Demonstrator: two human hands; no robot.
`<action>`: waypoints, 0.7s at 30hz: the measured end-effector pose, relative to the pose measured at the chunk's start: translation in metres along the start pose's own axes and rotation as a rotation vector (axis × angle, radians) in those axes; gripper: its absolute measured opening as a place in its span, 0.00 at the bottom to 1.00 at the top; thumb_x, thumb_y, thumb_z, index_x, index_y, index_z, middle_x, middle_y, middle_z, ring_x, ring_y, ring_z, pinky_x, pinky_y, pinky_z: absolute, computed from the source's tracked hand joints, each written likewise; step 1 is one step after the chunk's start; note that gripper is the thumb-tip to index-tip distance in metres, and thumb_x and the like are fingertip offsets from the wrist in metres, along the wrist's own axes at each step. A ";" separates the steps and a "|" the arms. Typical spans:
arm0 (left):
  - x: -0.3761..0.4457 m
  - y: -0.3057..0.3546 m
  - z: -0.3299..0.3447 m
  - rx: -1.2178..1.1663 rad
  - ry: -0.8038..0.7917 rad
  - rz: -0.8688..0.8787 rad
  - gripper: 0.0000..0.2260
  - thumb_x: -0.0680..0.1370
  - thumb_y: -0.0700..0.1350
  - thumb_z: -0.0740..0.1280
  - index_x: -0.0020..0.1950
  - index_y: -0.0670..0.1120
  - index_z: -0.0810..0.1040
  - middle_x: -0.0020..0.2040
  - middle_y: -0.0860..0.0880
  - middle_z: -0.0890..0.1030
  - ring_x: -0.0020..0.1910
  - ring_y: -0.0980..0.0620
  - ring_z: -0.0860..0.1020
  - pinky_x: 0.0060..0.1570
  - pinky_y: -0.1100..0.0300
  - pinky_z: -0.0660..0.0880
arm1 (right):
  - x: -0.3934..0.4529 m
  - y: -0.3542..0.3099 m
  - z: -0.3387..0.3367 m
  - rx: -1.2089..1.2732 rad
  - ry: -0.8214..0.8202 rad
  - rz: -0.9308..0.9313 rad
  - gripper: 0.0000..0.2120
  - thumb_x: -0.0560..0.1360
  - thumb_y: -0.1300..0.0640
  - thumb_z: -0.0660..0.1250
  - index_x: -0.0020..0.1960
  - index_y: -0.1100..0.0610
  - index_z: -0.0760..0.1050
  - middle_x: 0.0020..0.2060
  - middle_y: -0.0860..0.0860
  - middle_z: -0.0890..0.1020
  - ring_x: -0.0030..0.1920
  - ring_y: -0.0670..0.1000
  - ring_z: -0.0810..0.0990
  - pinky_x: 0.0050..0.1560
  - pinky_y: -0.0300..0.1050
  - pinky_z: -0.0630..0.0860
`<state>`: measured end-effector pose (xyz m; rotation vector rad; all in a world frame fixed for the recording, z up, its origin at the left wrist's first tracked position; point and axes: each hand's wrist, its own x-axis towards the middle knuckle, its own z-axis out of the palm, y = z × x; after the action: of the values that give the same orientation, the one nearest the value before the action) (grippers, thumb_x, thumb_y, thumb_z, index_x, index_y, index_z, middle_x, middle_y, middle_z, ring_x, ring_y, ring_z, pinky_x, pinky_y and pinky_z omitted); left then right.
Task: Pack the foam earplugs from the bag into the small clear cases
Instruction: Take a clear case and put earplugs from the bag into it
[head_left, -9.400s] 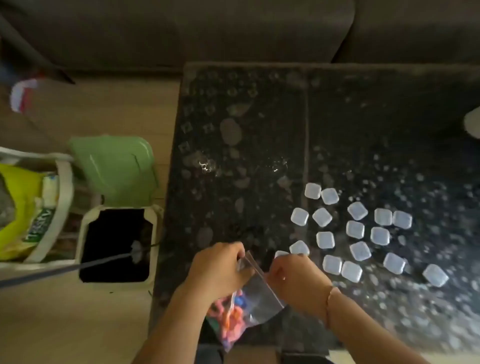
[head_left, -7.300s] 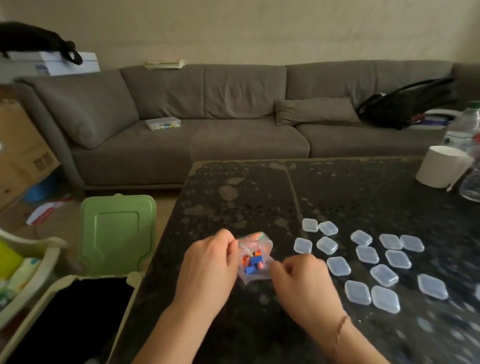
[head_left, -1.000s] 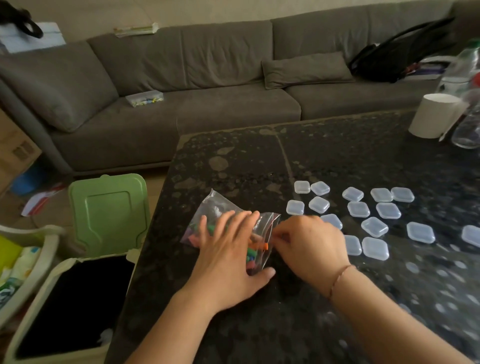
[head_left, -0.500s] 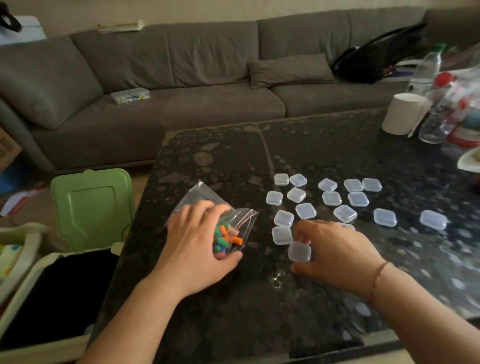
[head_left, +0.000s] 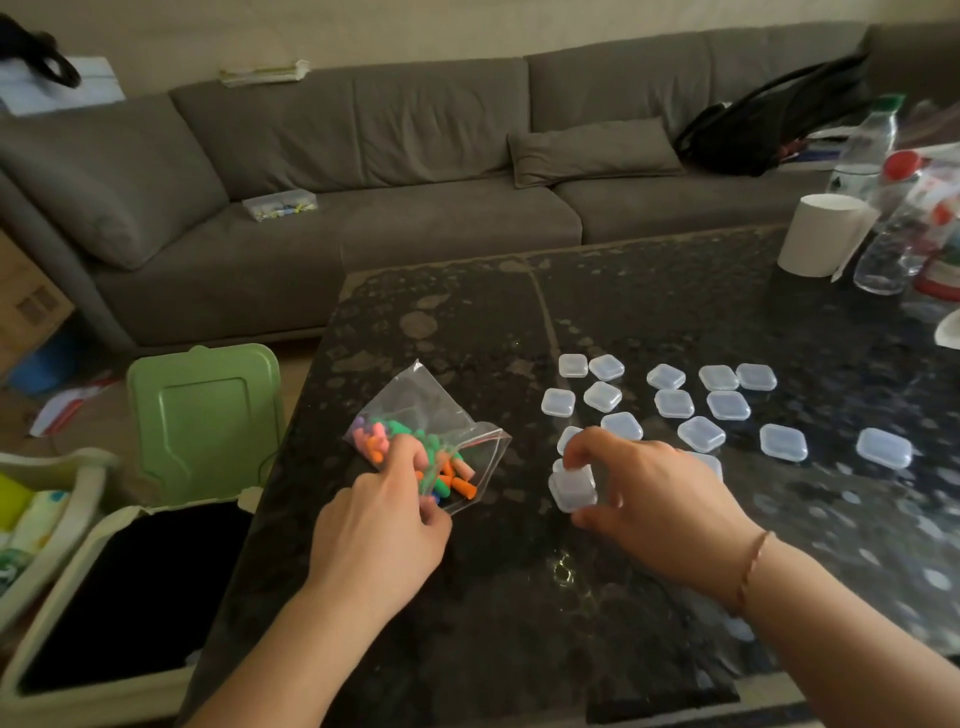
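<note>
on the dark worktop (head_left: 519, 597), a small clear case (head_left: 573, 489) is pinched by the right hand (head_left: 654, 499) while the zip bag (head_left: 431, 447) of soft, light foam earplugs (head_left: 410, 452) is gripped by the left hand (head_left: 379, 530); the slick, springy case is best held by its edges.

I am seeing two bare forearms coming in from the near edge, with no sleeves showing on either. The right hand (head_left: 660, 499) is wearing a thin, rose-gold-looking bracelet (head_left: 751, 566) at the wrist. The left hand (head_left: 379, 535) is wearing nothing I can make out: no ring, no watch.
</note>
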<state>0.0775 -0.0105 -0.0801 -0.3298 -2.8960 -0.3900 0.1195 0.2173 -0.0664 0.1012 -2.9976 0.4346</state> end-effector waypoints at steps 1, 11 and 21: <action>0.000 -0.001 0.002 -0.008 0.018 0.005 0.15 0.78 0.51 0.65 0.57 0.56 0.60 0.41 0.52 0.81 0.35 0.54 0.79 0.34 0.60 0.74 | 0.001 -0.002 0.000 0.010 -0.001 -0.013 0.17 0.74 0.45 0.69 0.59 0.40 0.66 0.35 0.38 0.69 0.46 0.49 0.78 0.32 0.36 0.62; 0.003 0.010 -0.010 -0.620 0.108 0.149 0.18 0.75 0.64 0.63 0.43 0.49 0.73 0.29 0.54 0.77 0.27 0.57 0.76 0.30 0.62 0.69 | 0.010 -0.007 0.000 0.070 0.031 -0.120 0.18 0.71 0.42 0.72 0.58 0.37 0.70 0.39 0.37 0.73 0.41 0.42 0.73 0.37 0.38 0.70; -0.008 0.045 0.000 -1.799 -0.624 -0.397 0.15 0.76 0.52 0.64 0.47 0.45 0.88 0.45 0.39 0.85 0.37 0.48 0.83 0.36 0.59 0.78 | 0.011 -0.002 -0.003 0.580 0.114 -0.439 0.18 0.70 0.55 0.75 0.51 0.35 0.74 0.56 0.40 0.82 0.60 0.45 0.79 0.57 0.51 0.77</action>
<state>0.0966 0.0298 -0.0711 -0.0371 -1.9702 -3.2180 0.1092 0.2151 -0.0617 0.7291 -2.5322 1.1741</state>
